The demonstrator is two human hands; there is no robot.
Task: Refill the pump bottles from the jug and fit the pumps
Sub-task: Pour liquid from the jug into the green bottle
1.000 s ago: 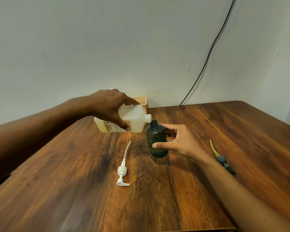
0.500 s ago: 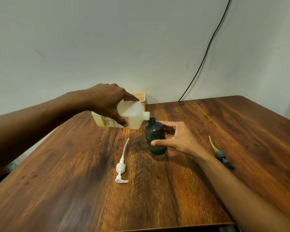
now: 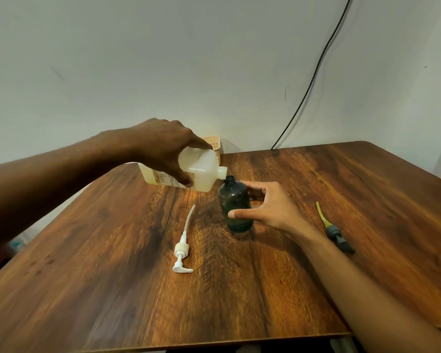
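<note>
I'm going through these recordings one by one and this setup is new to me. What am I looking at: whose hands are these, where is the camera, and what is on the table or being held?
There is no machine here: a person works with bare hands, filmed by a wide-angle camera on their own head that looks down at the wooden table. The left hand holds a pale jug tipped on its side, its spout at the open mouth of a dark green bottle. The right hand steadies that bottle, which stands upright. Lying loose are a white pump to the left and a dark pump with a yellow tube to the right. A small beige basket sits by the wall.
</note>
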